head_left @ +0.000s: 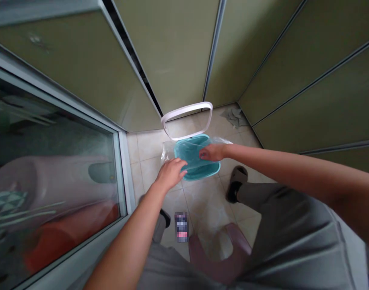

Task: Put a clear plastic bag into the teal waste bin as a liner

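Bin [199, 171], teal, stands on the tiled floor [202, 205] at your 12 o'clock, lined with a clear plastic bag [168, 150]. Your left hand [170, 173] pinches the bag at its near rim; your right hand [212, 152] grips the bag's far edge. White lid frame [187, 121] stands raised behind.

Bin [199, 171] is set on the floor [208, 201], in front of the wall panels, with a plastic bag [169, 150] laid in it and draped over the rim. Frame ring [187, 121] is propped tilted at the bin's far side. Left hand [170, 173] is placed on the near-left rim, right hand [211, 152] on the right rim. Cloth [234, 117] is lying behind the bin, in the corner. Stool [220, 257] is nearest, between the legs; glass door [51, 181] stands to the left.
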Action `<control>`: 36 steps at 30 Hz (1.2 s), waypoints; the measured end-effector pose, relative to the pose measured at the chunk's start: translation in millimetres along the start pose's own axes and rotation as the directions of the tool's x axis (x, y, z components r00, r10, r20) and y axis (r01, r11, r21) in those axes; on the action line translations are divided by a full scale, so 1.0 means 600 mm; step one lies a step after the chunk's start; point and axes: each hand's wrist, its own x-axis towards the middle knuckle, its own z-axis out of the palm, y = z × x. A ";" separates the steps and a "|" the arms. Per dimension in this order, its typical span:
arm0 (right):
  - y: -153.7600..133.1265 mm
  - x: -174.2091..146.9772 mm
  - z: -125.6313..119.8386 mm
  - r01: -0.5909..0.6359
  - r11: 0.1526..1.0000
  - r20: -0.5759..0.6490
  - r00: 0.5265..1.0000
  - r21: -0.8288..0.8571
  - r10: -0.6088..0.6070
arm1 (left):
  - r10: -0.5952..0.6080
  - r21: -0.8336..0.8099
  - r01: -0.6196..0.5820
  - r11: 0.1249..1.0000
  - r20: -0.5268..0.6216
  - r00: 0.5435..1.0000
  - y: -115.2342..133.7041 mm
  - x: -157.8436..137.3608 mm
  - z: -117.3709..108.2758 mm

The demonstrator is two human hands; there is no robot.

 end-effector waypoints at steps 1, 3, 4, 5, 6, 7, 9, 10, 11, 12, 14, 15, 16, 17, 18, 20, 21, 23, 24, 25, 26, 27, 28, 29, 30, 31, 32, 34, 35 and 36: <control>0.000 -0.029 -0.001 -0.003 1.000 0.005 1.000 -0.030 0.003 | -0.016 0.018 0.015 1.000 0.037 0.999 -0.006 -0.002 0.012; 0.006 -0.080 0.006 -0.009 0.994 -0.014 1.000 -0.111 0.007 | -0.051 0.051 0.047 0.998 0.073 0.996 -0.018 -0.007 0.029; 0.012 -0.100 0.014 -0.030 0.988 -0.046 0.999 -0.151 0.023 | -0.066 0.063 0.061 0.996 0.079 0.995 -0.022 -0.010 0.035; 0.020 -0.117 0.024 -0.053 0.980 -0.078 0.996 -0.189 0.038 | -0.080 0.070 0.074 0.995 0.083 0.993 -0.026 -0.012 0.039; 0.028 -0.131 0.035 -0.074 0.972 -0.108 0.993 -0.222 0.051 | -0.091 0.072 0.085 0.994 0.087 0.992 -0.029 -0.015 0.043; 0.036 -0.140 0.045 -0.093 0.965 -0.132 0.989 -0.245 0.062 | -0.098 0.069 0.092 0.993 0.088 0.991 -0.031 -0.018 0.046; 0.050 -0.153 0.064 -0.114 0.961 -0.159 0.984 -0.254 0.075 | -0.100 0.055 0.095 0.994 0.083 0.992 -0.033 -0.024 0.052; 0.057 -0.156 0.071 -0.117 0.962 -0.170 0.982 -0.245 0.076 | -0.098 0.050 0.094 0.994 0.074 0.992 -0.034 -0.027 0.055; 0.062 -0.159 0.076 -0.120 0.965 -0.184 0.980 -0.232 0.077 | -0.094 0.046 0.091 0.995 0.063 0.994 -0.035 -0.031 0.059; 0.066 -0.162 0.080 -0.121 0.969 -0.195 0.978 -0.217 0.078 | -0.090 0.045 0.088 0.995 0.053 0.995 -0.035 -0.034 0.062; 0.072 -0.167 0.083 -0.123 0.975 -0.196 0.977 -0.183 0.086 | -0.087 0.045 0.085 0.995 0.046 0.995 -0.036 -0.041 0.067; 0.074 -0.169 0.085 -0.129 0.977 -0.185 0.978 -0.168 0.098 | -0.090 0.046 0.088 0.995 0.050 0.995 -0.037 -0.044 0.070; 0.077 -0.171 0.087 -0.138 0.978 -0.164 0.980 -0.156 0.112 | -0.096 0.047 0.093 0.995 0.057 0.994 -0.037 -0.047 0.073; 0.079 -0.172 0.090 -0.145 0.978 -0.138 0.982 -0.148 0.125 | -0.104 0.048 0.101 0.994 0.065 0.992 -0.038 -0.049 0.076; 0.082 -0.172 0.095 -0.153 0.978 -0.114 0.984 -0.144 0.137 | -0.114 0.050 0.110 0.993 0.077 0.991 -0.039 -0.050 0.081; 0.088 -0.167 0.107 -0.163 0.976 -0.068 0.986 -0.143 0.155 | -0.129 0.055 0.124 0.991 0.110 0.986 -0.042 -0.050 0.091; 0.091 -0.163 0.115 -0.166 0.976 -0.047 0.986 -0.143 0.161 | -0.136 0.059 0.130 0.990 0.130 0.982 -0.043 -0.049 0.097; 0.099 -0.151 0.132 -0.172 0.975 -0.017 0.985 -0.143 0.171 | -0.152 0.071 0.142 0.987 0.170 0.974 -0.045 -0.047 0.110; 0.103 -0.144 0.140 -0.176 0.974 -0.007 0.984 -0.144 0.177 | -0.159 0.075 0.147 0.986 0.187 0.970 -0.045 -0.046 0.117; 0.107 -0.137 0.147 -0.181 0.973 0.002 0.983 -0.145 0.183 | -0.164 0.075 0.152 0.986 0.197 0.966 -0.046 -0.044 0.123; 0.112 -0.129 0.152 -0.189 0.971 0.007 0.981 -0.146 0.192 | -0.171 0.074 0.159 0.985 0.204 0.964 -0.046 -0.043 0.128; 0.117 -0.122 0.156 -0.201 0.969 0.010 0.979 -0.145 0.205 | -0.178 0.073 0.167 0.983 0.206 0.962 -0.047 -0.041 0.132; 0.122 -0.115 0.158 -0.217 0.965 0.007 0.975 -0.144 0.220 | -0.189 0.075 0.177 0.981 0.207 0.960 -0.048 -0.039 0.135; 0.127 -0.108 0.158 -0.238 0.961 -0.003 0.971 -0.141 0.240 | -0.205 0.080 0.192 0.978 0.205 0.957 -0.051 -0.037 0.138; 0.132 -0.102 0.157 -0.260 0.956 -0.015 0.965 -0.134 0.260 | -0.226 0.087 0.212 0.973 0.200 0.954 -0.054 -0.034 0.140; 0.137 -0.095 0.155 -0.281 0.952 -0.031 0.960 -0.123 0.279 | -0.248 0.095 0.234 0.968 0.194 0.949 -0.059 -0.031 0.142; 0.141 -0.088 0.153 -0.299 0.948 -0.050 0.954 -0.110 0.296 | -0.273 0.099 0.259 0.961 0.186 0.944 -0.066 -0.027 0.144; 0.150 -0.076 0.147 -0.324 0.942 -0.090 0.944 -0.085 0.317 | -0.324 0.083 0.314 0.946 0.157 0.933 -0.082 -0.019 0.149; 0.153 -0.070 0.143 -0.331 0.941 -0.110 0.940 -0.073 0.323 | -0.343 0.052 0.339 0.939 0.137 0.929 -0.091 -0.015 0.153; 0.155 -0.065 0.139 -0.336 0.940 -0.126 0.937 -0.062 0.326 | -0.359 0.000 0.361 0.933 0.121 0.926 -0.099 -0.010 0.156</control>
